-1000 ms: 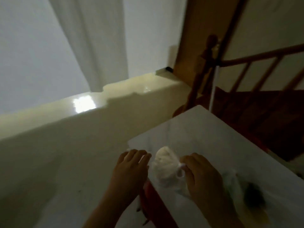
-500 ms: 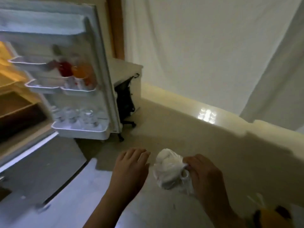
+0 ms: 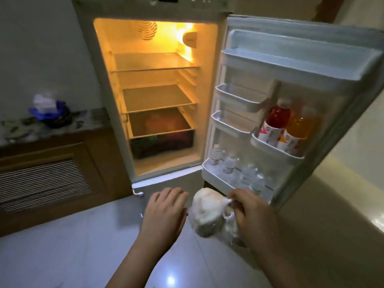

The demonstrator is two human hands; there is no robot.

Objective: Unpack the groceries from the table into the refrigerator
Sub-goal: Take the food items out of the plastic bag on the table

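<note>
Right hand (image 3: 252, 215): my fingers pinch the bag (image 3: 205, 213) by its knot.
Left hand (image 3: 164, 210): fingers loosely spread, holding nothing, just beside bag.
Fridge (image 3: 158, 96): door open, lit.

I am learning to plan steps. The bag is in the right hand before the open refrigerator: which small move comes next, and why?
Probably lift the white bag, gripped by the right hand, toward a bare glass shelf: the door stands open and the shelves look free.

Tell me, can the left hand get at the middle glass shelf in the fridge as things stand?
Probably yes. The left hand is empty and open, the refrigerator door is swung wide, and the middle glass shelf looks bare. Nothing stands between them; the right hand holds the white bag off to the side.
</note>
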